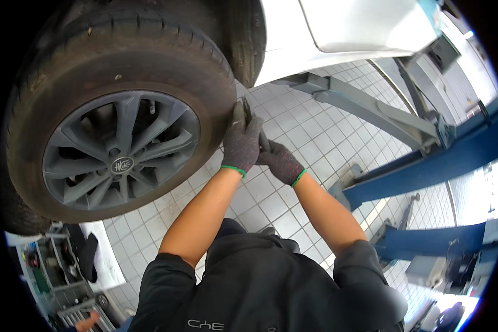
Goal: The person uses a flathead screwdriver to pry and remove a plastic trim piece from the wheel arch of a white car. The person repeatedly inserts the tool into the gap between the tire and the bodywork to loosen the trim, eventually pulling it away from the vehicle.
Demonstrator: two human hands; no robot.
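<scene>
Both of my hands wear dark grey knit gloves with green cuffs, and they meet just right of a car wheel. My left hand [241, 139] has its fingers stretched forward beside the tire [216, 72]; I cannot tell whether they touch the rubber. Against its palm side lies my right hand [282, 162], its fingers partly hidden behind the left glove. No tool can be made out between them. The wheel has a grey multi-spoke alloy rim [128, 119] with a round center cap [122, 164], and hangs off the floor.
White car bodywork [365, 27] is overhead. A grey lift arm [371, 108] reaches under it from a blue lift post [420, 171] at right. Behind on the left stands a tool cart [55, 260]; another person's hand [87, 321] shows below it. White tiles [260, 191] cover the floor.
</scene>
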